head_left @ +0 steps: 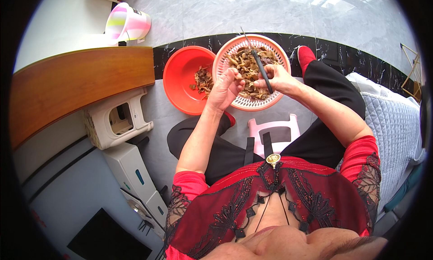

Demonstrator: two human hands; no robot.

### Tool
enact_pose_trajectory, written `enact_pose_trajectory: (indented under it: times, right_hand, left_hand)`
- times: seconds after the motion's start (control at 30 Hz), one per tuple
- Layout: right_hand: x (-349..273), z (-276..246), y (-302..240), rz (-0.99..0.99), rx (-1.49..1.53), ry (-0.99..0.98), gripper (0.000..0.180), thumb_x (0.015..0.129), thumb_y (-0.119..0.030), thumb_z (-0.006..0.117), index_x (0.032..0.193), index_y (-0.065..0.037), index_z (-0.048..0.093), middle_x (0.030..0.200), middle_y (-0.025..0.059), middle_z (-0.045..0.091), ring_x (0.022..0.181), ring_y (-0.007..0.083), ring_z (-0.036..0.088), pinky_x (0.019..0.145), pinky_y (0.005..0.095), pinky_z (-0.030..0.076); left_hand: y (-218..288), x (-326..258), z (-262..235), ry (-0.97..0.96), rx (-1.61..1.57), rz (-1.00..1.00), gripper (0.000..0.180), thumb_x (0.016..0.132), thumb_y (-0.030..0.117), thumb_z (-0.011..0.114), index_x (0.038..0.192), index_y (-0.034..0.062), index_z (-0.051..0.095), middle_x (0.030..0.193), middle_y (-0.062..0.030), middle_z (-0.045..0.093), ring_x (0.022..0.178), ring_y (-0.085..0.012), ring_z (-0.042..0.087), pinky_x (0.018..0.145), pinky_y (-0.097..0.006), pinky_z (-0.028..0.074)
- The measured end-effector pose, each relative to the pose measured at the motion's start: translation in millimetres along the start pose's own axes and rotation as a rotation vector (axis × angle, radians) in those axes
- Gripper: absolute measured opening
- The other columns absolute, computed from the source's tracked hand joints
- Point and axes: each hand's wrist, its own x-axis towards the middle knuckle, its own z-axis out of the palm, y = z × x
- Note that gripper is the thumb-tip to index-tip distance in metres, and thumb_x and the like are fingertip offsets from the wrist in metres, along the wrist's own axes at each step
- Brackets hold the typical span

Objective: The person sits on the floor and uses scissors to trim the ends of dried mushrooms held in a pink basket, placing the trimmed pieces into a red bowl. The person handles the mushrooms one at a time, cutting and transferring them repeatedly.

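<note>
A slim knife (262, 70) with a black handle rests in my right hand (280, 81), its narrow blade pointing away from me. My left hand (224, 89) has thumb and fingers pinched around a small brown piece that looks like mushroom (240, 79). Both hands are close together above a pink slotted basket (221, 52), which holds a heap of brown, mushroom-like pieces (246, 64). Left of it, touching or nearly touching, is a red-orange basin (178, 79) with a smaller pile of dark brown scraps (203, 82).
A pink plastic stool (292, 125) stands between my legs. On the left are a wooden tabletop (85, 82), a white stool (118, 118) and a multicoloured bucket (128, 23). A quilted light-blue cover (390, 125) lies at my right, near a thin-legged stand (411, 70).
</note>
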Motion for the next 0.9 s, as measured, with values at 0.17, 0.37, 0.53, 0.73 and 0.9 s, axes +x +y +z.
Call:
enact_pose_trajectory:
  times: [0.17, 0.37, 0.53, 0.73, 0.9]
  right_hand:
    - [-5, 3, -6, 0.004, 0.044, -0.006, 0.041, 0.071, -0.022, 0.083, 0.095, 0.0, 0.057, 0.086, 0.0055, 0.061, 0.076, 0.0103, 0.059, 0.067, 0.0234, 0.047]
    - [-17, 9, -18, -0.125, -0.129, 0.019, 0.052, 0.075, -0.034, 0.074, 0.103, 0.007, 0.058, 0.091, 0.013, 0.064, 0.084, 0.0168, 0.061, 0.075, 0.0302, 0.048]
    - [-30, 8, -34, -0.151, -0.492, 0.064, 0.061, 0.076, -0.049, 0.068, 0.101, 0.006, 0.056, 0.088, 0.0193, 0.063, 0.083, 0.028, 0.062, 0.077, 0.0387, 0.047]
    - [-40, 16, -35, -0.196, -0.678, 0.024, 0.062, 0.075, -0.051, 0.068, 0.097, 0.006, 0.057, 0.077, 0.0219, 0.063, 0.076, 0.0355, 0.065, 0.072, 0.043, 0.049]
    - [-41, 18, -33, -0.195, -0.724, 0.0, 0.061, 0.075, -0.051, 0.068, 0.096, 0.005, 0.057, 0.075, 0.0203, 0.063, 0.074, 0.035, 0.064, 0.073, 0.0441, 0.048]
  left_hand:
    - [2, -4, 7, -0.058, 0.151, -0.008, 0.019, 0.086, 0.006, 0.066, 0.101, 0.009, 0.055, 0.091, -0.0008, 0.057, 0.084, -0.0125, 0.058, 0.078, -0.024, 0.048]
    - [6, -4, 12, 0.026, 0.199, 0.066, 0.023, 0.085, 0.0, 0.065, 0.104, 0.0073, 0.055, 0.091, -0.0015, 0.058, 0.086, -0.0114, 0.059, 0.079, -0.024, 0.049]
    - [24, -1, 7, 0.077, 0.272, 0.287, 0.026, 0.084, -0.006, 0.062, 0.107, 0.0046, 0.055, 0.094, -0.0028, 0.06, 0.088, -0.0109, 0.06, 0.083, -0.024, 0.05]
    - [39, 0, -1, 0.141, 0.249, 0.346, 0.038, 0.083, -0.009, 0.06, 0.116, 0.0038, 0.048, 0.093, -0.0025, 0.059, 0.089, -0.0104, 0.06, 0.084, -0.024, 0.051]
    - [41, 0, -2, 0.149, 0.272, 0.31, 0.047, 0.08, -0.01, 0.062, 0.121, 0.0022, 0.042, 0.092, -0.0036, 0.059, 0.089, -0.012, 0.06, 0.082, -0.024, 0.052]
